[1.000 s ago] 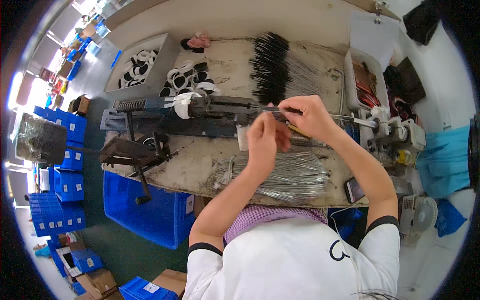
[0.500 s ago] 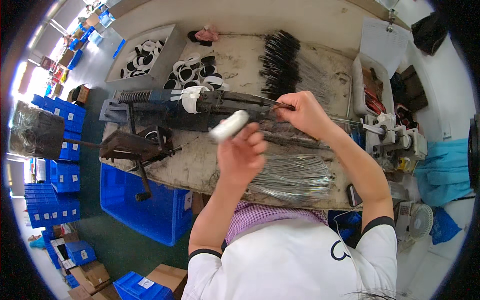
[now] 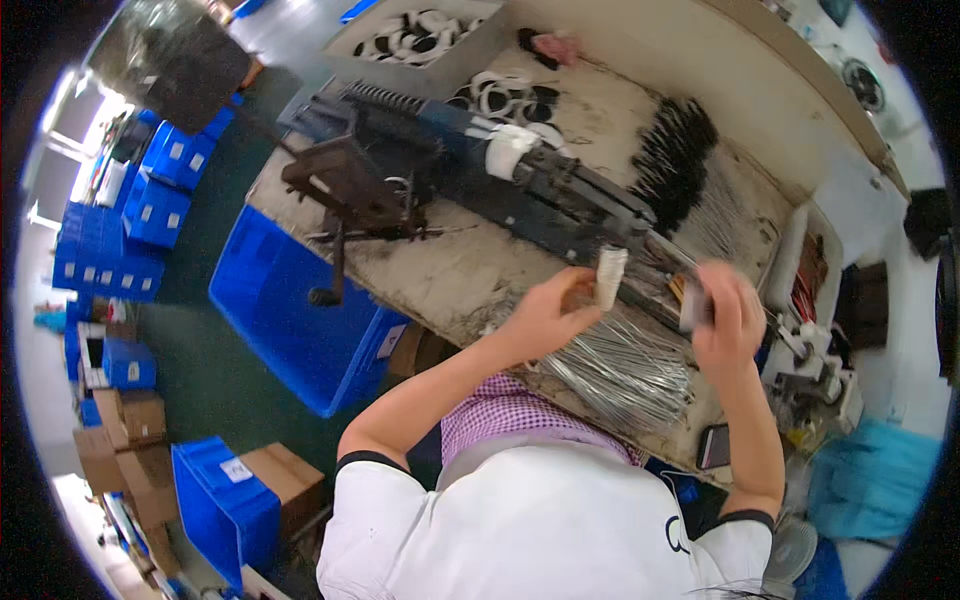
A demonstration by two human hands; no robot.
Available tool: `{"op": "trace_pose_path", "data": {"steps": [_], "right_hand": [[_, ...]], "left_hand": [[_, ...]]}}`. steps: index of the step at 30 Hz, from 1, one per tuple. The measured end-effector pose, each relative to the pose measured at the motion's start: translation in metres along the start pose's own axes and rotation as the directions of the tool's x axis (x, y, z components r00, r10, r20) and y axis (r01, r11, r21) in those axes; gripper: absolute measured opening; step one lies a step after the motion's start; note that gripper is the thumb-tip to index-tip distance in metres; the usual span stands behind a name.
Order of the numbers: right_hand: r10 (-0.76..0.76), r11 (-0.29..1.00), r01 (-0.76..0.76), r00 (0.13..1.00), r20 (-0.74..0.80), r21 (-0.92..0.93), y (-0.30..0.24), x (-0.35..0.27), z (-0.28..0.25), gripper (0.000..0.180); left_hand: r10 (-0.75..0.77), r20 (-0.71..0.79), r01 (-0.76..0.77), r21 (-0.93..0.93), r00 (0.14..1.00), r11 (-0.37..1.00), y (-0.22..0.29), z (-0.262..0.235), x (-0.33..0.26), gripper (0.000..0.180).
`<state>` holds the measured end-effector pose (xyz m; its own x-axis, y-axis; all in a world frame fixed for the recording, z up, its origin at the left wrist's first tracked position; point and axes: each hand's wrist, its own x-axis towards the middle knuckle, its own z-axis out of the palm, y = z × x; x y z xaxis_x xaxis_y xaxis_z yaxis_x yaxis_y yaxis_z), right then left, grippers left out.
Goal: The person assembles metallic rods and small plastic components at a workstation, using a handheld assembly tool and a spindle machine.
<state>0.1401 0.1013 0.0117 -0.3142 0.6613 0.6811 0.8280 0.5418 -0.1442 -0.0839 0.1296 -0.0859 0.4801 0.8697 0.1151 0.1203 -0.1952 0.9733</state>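
Observation:
My left hand [image 3: 557, 310] grips a white rolled band [image 3: 612, 275] upright between thumb and fingers, over the front of the bench. Smeared by motion, my right hand [image 3: 730, 318] is closed round a small pale and dark thing [image 3: 694, 306] whose kind I cannot make out. Beyond both hands runs a long dark metal machine [image 3: 470, 160] with a coil spring and a crank handle [image 3: 326, 296]. A white strip [image 3: 508, 150] is wrapped round its bar. Thin silver wires [image 3: 625, 372] lie in a bundle just below my hands.
Black bristly rods [image 3: 675, 160] lie behind the machine. Black and white rings [image 3: 510, 97] are heaped near a grey box [image 3: 470, 50] of more rings. A white tray [image 3: 818, 240] with red-handled tools stands right. Below the bench's left edge is a blue crate [image 3: 300, 320].
The view has turned, so the bench slants. My right hand has left the machine's rod and come nearer to me. My left hand, still with the white rolled band, has moved right.

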Motion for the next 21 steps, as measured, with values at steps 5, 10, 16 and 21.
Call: {"op": "trace_pose_path", "data": {"steps": [5,10,16,21], "right_hand": [[0.009,0.997,-0.039,0.919,0.395,0.070,0.008,-0.044,0.004,0.041],[0.339,0.940,-0.298,0.866,0.366,-0.166,0.049,-0.067,0.012,0.048],[0.464,0.864,-0.503,0.816,0.344,0.026,0.071,-0.100,0.027,0.018],[0.531,0.811,-0.585,0.742,0.409,0.007,0.056,-0.082,0.013,0.012]], "left_hand": [[-0.548,-0.383,0.387,-0.423,0.743,0.820,-0.023,-0.089,-0.024,0.037],[-0.568,-0.500,0.248,-0.568,0.654,0.785,-0.010,-0.122,-0.015,0.035],[-0.606,-0.478,0.243,-0.622,0.636,0.745,-0.027,-0.124,-0.026,0.026],[-0.581,-0.463,0.137,-0.691,0.670,0.710,-0.032,-0.124,-0.038,0.025]]}}
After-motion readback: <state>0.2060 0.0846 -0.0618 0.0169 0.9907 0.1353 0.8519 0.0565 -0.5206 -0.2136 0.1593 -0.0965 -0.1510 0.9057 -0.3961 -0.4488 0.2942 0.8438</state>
